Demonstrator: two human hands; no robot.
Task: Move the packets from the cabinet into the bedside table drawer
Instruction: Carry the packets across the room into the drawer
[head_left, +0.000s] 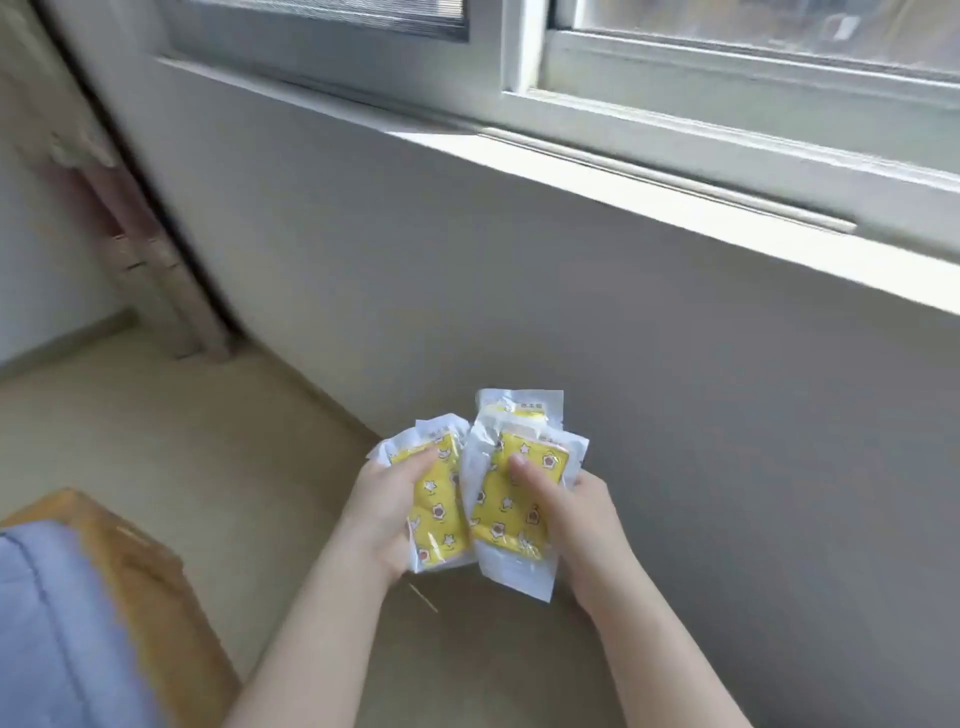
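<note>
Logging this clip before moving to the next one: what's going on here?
A person holds clear plastic packets with yellow star-patterned contents in both hands, in front of a grey wall under a white-framed window. The left hand grips one bunch of packets; the right hand grips another bunch. No cabinet or drawer is in view, so the packets look to be mid-carry.

packets (498, 499): yellow, star-and-flower print, clear-white wrap | wall (675, 389): grey | floor (182, 441): beige | window frame (519, 47): white
</note>
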